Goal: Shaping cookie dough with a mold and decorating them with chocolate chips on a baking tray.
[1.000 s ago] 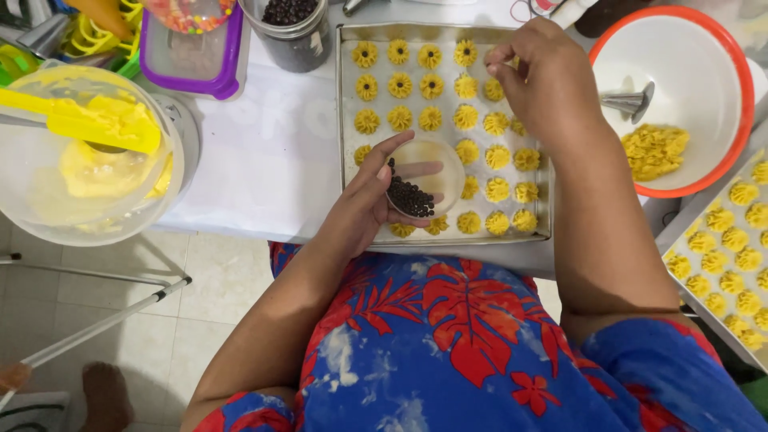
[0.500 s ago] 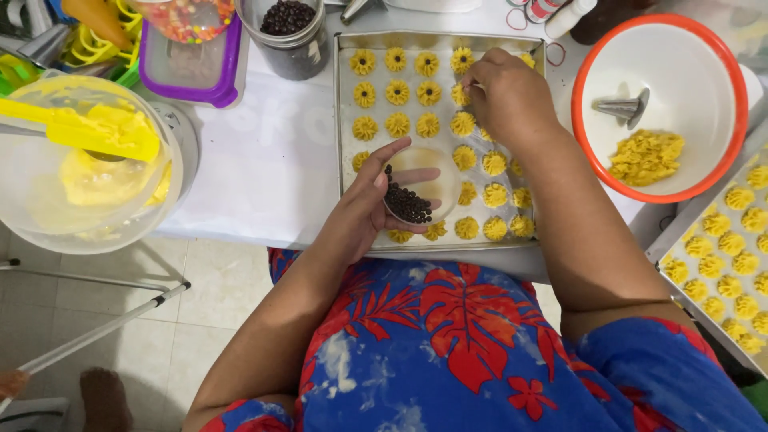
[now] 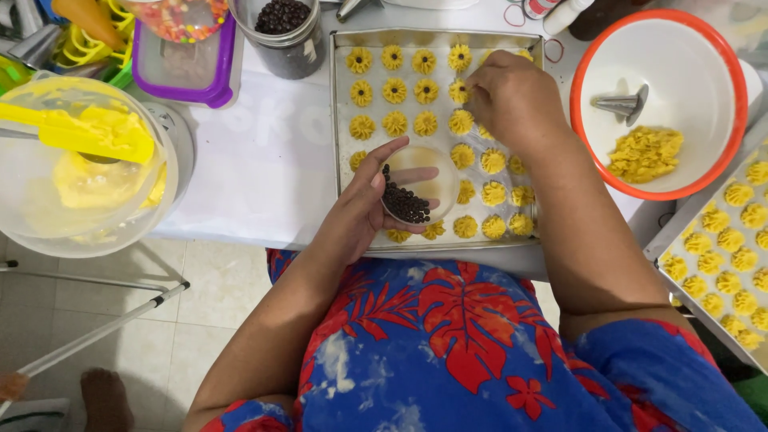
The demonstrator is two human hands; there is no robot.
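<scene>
The left hand (image 3: 364,210) cups a small clear dish (image 3: 418,186) from below and from the side, fingers curled around its rim and showing through its clear bottom; a heap of dark chocolate chips (image 3: 404,204) lies in the dish's near half. The dish hangs over the lower middle of a metal baking tray (image 3: 342,104), which lies on the white-covered tabletop (image 3: 264,168) and carries rows of piped yellow flower-shaped cookies (image 3: 394,90). The right hand (image 3: 512,100) reaches over the tray's upper right part, fingertips pinched together and lowered to a cookie in the second row; whether a chip sits between them cannot be told.

Just right of the tray stands a white bowl with an orange rim (image 3: 720,56), holding a lump of yellow dough (image 3: 646,154) and a metal piping nozzle (image 3: 621,104). A second tray of cookies (image 3: 732,264) shows at the right edge. Left of the tray stand a jar of chocolate chips (image 3: 284,32), a purple-rimmed box (image 3: 186,80), and a clear mixing bowl (image 3: 32,232) with a yellow spatula (image 3: 88,132).
</scene>
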